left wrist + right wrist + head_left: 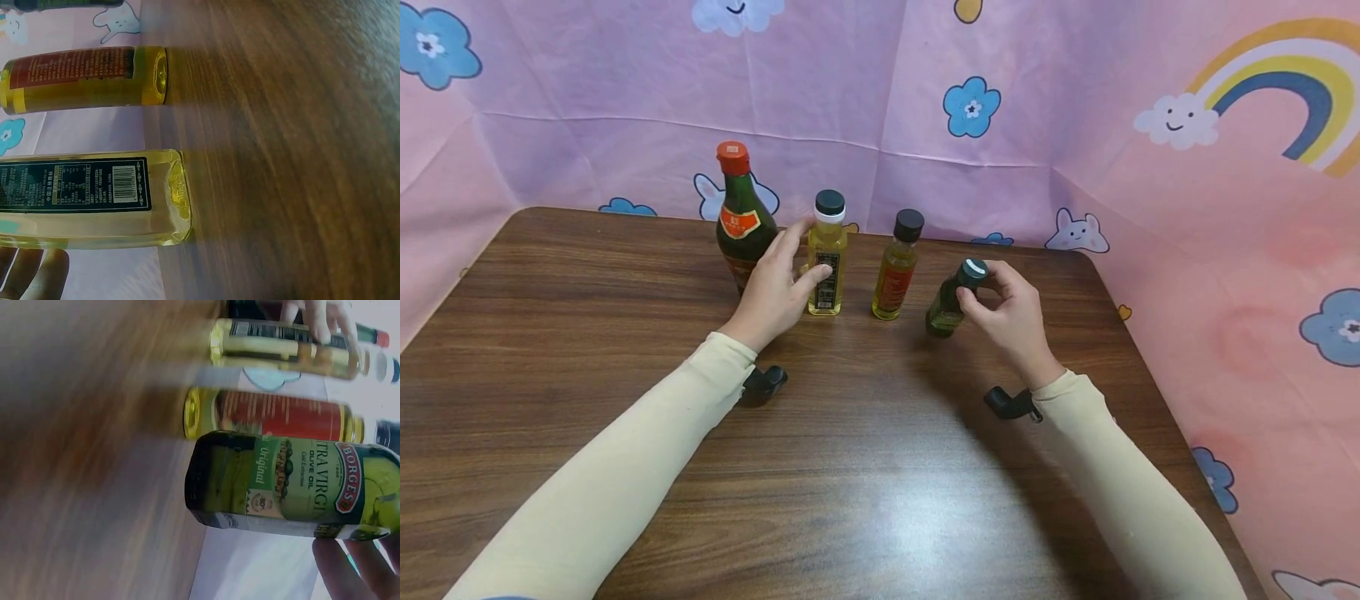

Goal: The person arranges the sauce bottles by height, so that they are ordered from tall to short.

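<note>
Four bottles stand in a row at the back of the wooden table (587, 350). My left hand (797, 260) grips the pale yellow bottle (827, 262) (94, 200), thumb on its black label and fingers (31, 275) behind it. My right hand (981, 292) pinches the cap of the small green olive oil bottle (949, 302) (287, 484), which leans toward me. Between these two stands an amber bottle with a red label (896, 268) (81, 78) (275, 415). A tall dark green bottle with a red cap (740, 218) stands just left of my left hand.
A pink cloth backdrop (1075, 150) with flowers and a rainbow walls in the table's back and right side. Black wrist-camera mounts (763, 385) (1009, 403) hang under both wrists. Bare wood stretches along the table's near and left parts.
</note>
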